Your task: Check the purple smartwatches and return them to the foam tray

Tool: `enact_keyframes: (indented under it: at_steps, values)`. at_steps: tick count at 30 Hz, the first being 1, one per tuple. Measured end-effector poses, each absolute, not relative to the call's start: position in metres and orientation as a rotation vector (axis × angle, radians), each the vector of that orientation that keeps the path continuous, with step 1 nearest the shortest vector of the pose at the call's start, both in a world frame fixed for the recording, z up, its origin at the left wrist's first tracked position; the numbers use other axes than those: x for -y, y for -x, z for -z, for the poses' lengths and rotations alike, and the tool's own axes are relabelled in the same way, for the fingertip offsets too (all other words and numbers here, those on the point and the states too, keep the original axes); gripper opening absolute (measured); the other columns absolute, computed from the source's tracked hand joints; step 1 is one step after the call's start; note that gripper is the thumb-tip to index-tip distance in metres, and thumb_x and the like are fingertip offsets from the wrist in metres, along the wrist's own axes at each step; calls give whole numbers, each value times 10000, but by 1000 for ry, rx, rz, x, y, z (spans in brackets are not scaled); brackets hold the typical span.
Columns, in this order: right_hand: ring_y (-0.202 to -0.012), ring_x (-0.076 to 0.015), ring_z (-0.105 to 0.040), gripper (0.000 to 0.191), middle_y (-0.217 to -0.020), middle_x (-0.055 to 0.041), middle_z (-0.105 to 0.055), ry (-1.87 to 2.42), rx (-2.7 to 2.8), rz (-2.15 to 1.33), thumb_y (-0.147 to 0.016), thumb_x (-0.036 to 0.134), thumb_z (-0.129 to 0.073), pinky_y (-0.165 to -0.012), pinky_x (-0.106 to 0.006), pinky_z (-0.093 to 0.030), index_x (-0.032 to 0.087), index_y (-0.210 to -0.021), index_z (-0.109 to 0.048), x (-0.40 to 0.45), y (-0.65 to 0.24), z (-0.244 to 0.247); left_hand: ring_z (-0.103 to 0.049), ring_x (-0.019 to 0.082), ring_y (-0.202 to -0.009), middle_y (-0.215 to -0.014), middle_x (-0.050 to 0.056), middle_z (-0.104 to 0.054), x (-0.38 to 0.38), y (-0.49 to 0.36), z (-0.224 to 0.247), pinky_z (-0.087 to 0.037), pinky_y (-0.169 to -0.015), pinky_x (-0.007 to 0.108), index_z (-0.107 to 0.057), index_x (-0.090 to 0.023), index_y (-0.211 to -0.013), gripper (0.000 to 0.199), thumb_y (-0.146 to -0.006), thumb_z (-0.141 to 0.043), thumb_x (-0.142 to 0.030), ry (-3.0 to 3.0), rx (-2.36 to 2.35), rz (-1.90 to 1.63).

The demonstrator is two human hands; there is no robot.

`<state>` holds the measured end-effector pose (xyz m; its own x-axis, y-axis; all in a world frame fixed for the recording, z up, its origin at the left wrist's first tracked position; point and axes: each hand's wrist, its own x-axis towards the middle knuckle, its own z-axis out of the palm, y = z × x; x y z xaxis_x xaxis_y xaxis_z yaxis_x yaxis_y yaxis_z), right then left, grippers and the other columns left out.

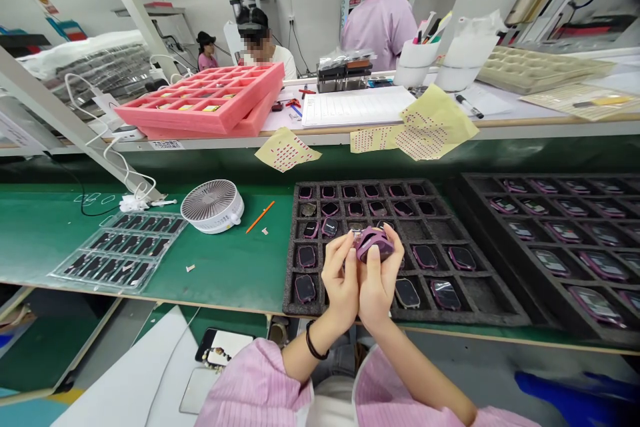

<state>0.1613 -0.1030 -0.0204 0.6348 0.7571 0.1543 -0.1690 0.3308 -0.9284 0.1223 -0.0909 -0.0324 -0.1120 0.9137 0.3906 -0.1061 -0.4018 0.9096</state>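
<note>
Both hands meet above a dark foam tray [493, 293] whose compartments hold purple-rimmed watch-like pieces. My left hand [341, 277] has its fingers curled against the left side of a purple watch case [375, 242]. On the right side, my right hand [379, 277] grips the same case, with its thumb on the near face. Something small and shiny shows by my left fingertips, too small to name. The case is tilted, and the palms hide part of the tray beneath. Some compartments at the tray's right side hold nothing.
A second foam tray [540, 240] of similar pieces lies right. To the left are a white fan [213, 207], an orange stick [261, 217] and a clear tray of black parts [123, 250]. Pink foam trays [200, 103] sit on the raised shelf. Several people are beyond it.
</note>
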Motion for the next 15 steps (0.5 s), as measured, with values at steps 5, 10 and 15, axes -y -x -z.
enact_keyframes:
  at_steps: [5, 10, 15]
  values:
    - [-1174, -232, -501, 487, -1312, -83, -460, 1073, 638, -667, -902, 474, -514, -1018, -435, -399, 315, -1341, -377, 103, -163, 20, -580, 207, -1138, -1189, 85, -638, 90, -119, 31, -462, -1004, 390, -680, -254, -1150, 313, -950, -481, -388, -1432, -888, -1591]
    - [-1103, -214, -540, 378, -1227, -69, -517, 1079, 767, -691, -898, 440, -538, -1011, -427, -401, 291, -1236, -454, 103, -160, 22, -590, 209, -1130, -1160, 91, -650, 90, -114, 37, -458, -1000, 395, -651, -235, -1103, 319, -946, -466, -443, -1379, -833, -1584]
    - [-1120, -203, -526, 352, -1241, -63, -525, 1103, 808, -692, -903, 429, -537, -1003, -402, -401, 278, -1216, -478, 97, -158, 29, -550, 199, -1204, -1241, 82, -630, 88, -95, 48, -399, -1074, 387, -646, -243, -1141, 338, -953, -442, -436, -1458, -865, -1445]
